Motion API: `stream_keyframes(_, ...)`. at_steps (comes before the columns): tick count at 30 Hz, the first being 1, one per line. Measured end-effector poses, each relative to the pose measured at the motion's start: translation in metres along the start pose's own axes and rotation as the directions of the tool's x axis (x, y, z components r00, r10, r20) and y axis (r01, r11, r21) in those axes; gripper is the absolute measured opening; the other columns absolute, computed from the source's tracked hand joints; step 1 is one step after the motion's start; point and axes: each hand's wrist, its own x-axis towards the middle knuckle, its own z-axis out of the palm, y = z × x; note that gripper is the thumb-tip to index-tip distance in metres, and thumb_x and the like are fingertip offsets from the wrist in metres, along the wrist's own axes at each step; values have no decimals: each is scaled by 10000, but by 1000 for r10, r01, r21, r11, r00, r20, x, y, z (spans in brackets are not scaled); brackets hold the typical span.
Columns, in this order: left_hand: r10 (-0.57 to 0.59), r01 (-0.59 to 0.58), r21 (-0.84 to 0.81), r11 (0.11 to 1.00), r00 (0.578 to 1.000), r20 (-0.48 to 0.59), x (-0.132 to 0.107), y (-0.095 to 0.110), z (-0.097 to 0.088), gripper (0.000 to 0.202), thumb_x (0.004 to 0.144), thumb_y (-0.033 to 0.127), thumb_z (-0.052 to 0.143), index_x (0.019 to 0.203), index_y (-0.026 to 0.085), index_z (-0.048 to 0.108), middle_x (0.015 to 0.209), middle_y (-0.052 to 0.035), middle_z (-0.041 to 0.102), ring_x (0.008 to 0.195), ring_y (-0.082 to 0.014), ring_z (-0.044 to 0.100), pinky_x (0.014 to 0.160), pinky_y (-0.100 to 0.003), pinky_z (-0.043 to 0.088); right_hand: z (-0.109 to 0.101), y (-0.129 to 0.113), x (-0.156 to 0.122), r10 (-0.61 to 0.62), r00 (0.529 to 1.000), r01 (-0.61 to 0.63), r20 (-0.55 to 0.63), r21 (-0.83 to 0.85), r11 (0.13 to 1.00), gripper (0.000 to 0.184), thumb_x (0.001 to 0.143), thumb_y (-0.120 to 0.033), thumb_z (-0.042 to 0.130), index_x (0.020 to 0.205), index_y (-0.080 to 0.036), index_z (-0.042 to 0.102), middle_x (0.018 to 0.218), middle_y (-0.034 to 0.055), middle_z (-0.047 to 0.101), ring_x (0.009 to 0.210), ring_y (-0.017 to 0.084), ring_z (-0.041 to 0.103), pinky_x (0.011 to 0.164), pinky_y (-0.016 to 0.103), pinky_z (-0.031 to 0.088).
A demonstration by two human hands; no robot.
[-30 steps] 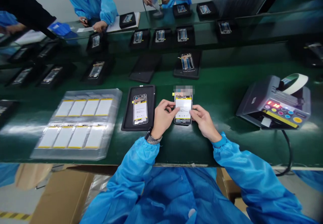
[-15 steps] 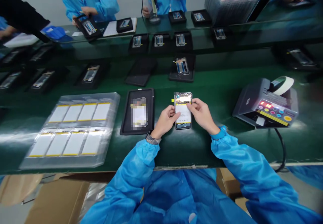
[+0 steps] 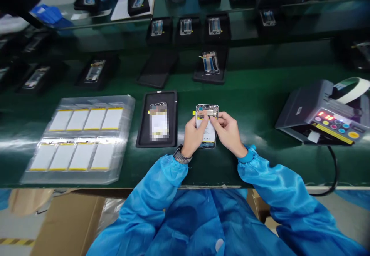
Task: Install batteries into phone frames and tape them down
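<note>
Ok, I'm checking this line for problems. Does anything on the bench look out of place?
One black tray behind the person's left hand stands out: it shows no phone, while the tray to its right holds a phone frame. Nothing looks spilled.

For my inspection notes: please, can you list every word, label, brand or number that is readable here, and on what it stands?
Red LED display of the electronic tape dispenser: glowing digits, too blurred to read.
Yellow strip on the dispenser: too blurred to tell if it has text.
White label on the phone frame between the left hand and right hand: too small to read.
No text is clearly readable.
</note>
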Motion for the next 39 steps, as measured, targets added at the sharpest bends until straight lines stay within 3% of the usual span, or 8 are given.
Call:
stream_keyframes(6,45,-44,51,998,999,-29,-6,2,4,354,887,502,699,976,160,717,847,-39,713,737,-157,614,635,-242,476,-1,1,-2,-51,998,48,-41,-56,997,411,871,-614,729,889,-233,576,714,15,669,626,189,628,558,293,494)
stream_keyframes(17,21,-17,71,997,998,-63,-5,-1,5,333,815,485,750,802,156,705,716,-11,659,631,-132,546,567,-239,427,2,6,-6,-85,986,63,-142,-155,986,379,875,-510,722,753,-234,491,610,-13,583,529,137,505,485,256,390)
stream_keyframes(24,-109,132,-176,976,984,138,-2,-3,0,518,802,608,774,1014,139,724,831,-39,734,670,-143,636,590,-232,488,-9,-4,4,-4,998,-3,-55,-131,991,472,833,-649,738,794,-215,555,604,-13,599,539,145,544,475,247,400)
stream_keyframes(27,-215,306,-316,898,932,291,-1,-3,-3,568,755,596,831,1070,136,725,916,-75,769,771,-197,716,702,-289,573,-25,-20,2,-9,1000,5,-29,-135,991,498,832,-678,727,839,-191,625,663,15,665,570,151,597,516,253,451)
stream_keyframes(30,-297,432,-375,820,882,366,1,0,-7,581,672,546,909,1031,125,732,964,-107,782,888,-254,751,823,-355,612,-57,-39,-21,-38,988,12,-151,-174,985,483,833,-650,745,838,-178,647,667,40,694,561,153,623,547,259,491)
stream_keyframes(33,-305,456,-375,807,866,395,4,5,-11,588,637,433,955,1089,132,728,1071,-119,782,978,-273,753,894,-375,616,-102,-52,-64,-80,920,-11,-383,-229,973,419,825,-567,792,838,-165,674,660,54,703,534,149,623,538,255,501)
stream_keyframes(37,-299,434,-333,837,873,385,7,6,-13,620,636,370,961,1153,127,720,1152,-132,768,1021,-275,747,871,-347,627,-160,-55,-112,-237,609,-23,-757,-316,949,359,784,-476,839,814,-145,705,651,61,701,504,140,604,490,240,472)
stream_keyframes(39,-304,421,-315,850,882,360,6,5,-12,636,623,375,966,1153,124,722,1159,-138,767,1020,-279,747,845,-340,633,-180,-53,-120,-232,535,-40,-812,-299,953,371,745,-468,859,790,-134,704,652,73,703,494,142,601,459,234,450)
